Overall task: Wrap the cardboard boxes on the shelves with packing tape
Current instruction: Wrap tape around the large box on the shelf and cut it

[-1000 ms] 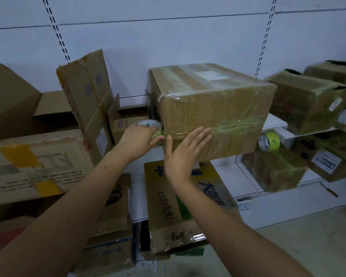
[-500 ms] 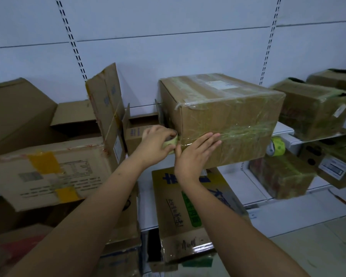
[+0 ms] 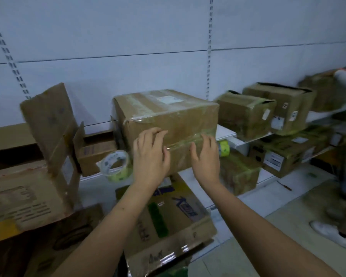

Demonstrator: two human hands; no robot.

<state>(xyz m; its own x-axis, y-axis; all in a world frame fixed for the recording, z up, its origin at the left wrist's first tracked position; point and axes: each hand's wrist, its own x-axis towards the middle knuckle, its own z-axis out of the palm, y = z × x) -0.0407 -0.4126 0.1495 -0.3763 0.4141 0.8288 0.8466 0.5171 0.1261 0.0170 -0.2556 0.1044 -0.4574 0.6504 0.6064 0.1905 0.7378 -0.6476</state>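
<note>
Head camera looks down, close, at shelved cardboard box (image 3: 168, 124).

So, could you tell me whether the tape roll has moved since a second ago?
Yes. The tape roll has left the left hand at the taped box corner and now sits left of that box.

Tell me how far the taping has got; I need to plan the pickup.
Done: the big box shows glossy tape bands, as do the boxes at right. In hand: left hand and right hand press its front; the tape roll lies beside. Left: the open-flapped box at left looks untaped.
</note>
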